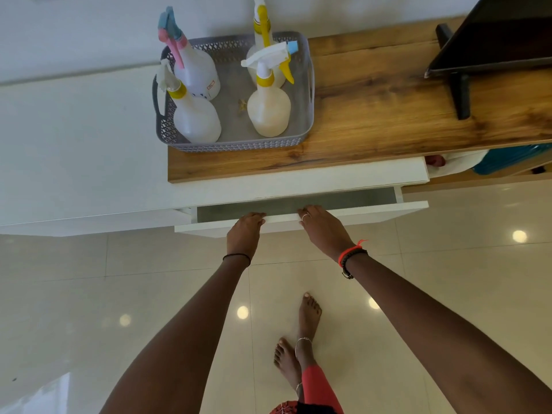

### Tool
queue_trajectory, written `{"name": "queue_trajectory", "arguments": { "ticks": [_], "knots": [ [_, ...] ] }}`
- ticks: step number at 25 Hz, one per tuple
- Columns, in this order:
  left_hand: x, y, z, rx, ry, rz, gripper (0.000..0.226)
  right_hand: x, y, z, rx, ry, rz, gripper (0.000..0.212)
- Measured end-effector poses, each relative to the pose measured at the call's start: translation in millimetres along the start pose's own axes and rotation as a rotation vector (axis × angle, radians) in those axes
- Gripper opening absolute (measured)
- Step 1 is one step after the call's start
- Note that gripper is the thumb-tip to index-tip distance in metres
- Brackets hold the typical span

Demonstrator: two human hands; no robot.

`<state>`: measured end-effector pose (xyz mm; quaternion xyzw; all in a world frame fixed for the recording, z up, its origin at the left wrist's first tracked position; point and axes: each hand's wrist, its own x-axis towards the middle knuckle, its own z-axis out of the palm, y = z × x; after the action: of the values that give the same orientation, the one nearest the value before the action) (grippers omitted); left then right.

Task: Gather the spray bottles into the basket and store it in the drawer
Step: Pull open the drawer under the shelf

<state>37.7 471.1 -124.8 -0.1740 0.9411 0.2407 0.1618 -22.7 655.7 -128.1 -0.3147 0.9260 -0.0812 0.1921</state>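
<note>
Bottles (268, 112): four; hands (285, 222): two.

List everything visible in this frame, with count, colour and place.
spray bottles: 4, whitish with yellow, pink and blue triggers, standing in the basket
basket: 1, grey, on the left end of the wooden top
wooden top: 1, brown, above the drawer
drawer: 1, white with grey inside, partly open
TV: 1, black, right end of the top
teal item: 1, under the top at right, cannot tell what
floor: cream glossy tiles
left hand: on the drawer front's top edge, black wristband
right hand: on the same edge, ring, orange and black bands
feet: 2, bare, on the floor
</note>
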Motion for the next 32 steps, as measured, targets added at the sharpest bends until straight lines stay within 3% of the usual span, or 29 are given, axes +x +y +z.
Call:
{"name": "queue_trajectory", "arguments": {
  "ticks": [7, 16, 32],
  "knots": [
    [-4, 6, 2, 0.035, -0.018, -0.081, 0.032, -3, -9, -10, 0.028, -0.091, 0.086, 0.049],
    [-26, 0, 13, 0.048, -0.06, -0.112, 0.032, -11, -24, -6, 0.034, -0.117, 0.214, 0.035],
    [-93, -15, 42, 0.022, -0.104, -0.119, 0.032, -64, -39, 23, 0.306, -0.183, 0.377, 0.024]
  ]
}}
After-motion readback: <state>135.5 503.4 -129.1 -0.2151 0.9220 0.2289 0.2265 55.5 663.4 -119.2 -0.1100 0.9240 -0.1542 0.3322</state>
